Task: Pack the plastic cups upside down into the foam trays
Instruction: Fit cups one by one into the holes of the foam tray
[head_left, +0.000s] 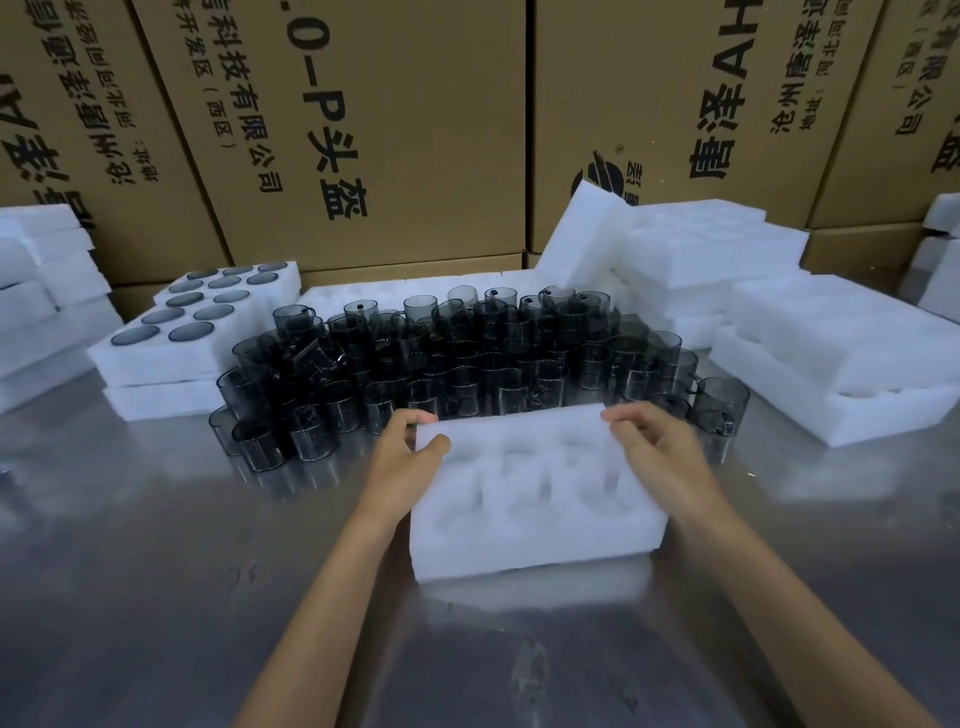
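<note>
Nearest the person, on the steel worktop (156, 597) toward its near edge, lies an empty foam tray (535, 499) with round pockets facing up; its far edge is raised slightly, tilting it toward the camera. The left hand (402, 457) grips the tray's far left corner, thumb on the top face and fingers (415, 417) curled over the far edge. The right hand (657, 441) holds the far right corner the same way, fingers curled over the edge and pinching the foam. Just behind the tray, across the middle of the worktop, stands a dense crowd of dark, see-through cups (467, 353), packed against one another and piled in places, some upright and some tipped; the nearest ones sit just beyond the tray's far edge. Toward the far left, a filled tray (156, 358) rests on another foam piece, its pockets holding cups upside down with the round bases showing. At the left edge is a foam stack (41, 291). Toward the right edge lie more empty trays (831, 353), stacked, with another pile (701, 249) behind them and one tray leaning on it at an angle. A flat tray lies behind the cups. Along the far side rises a wall of printed cardboard boxes (389, 130).
</note>
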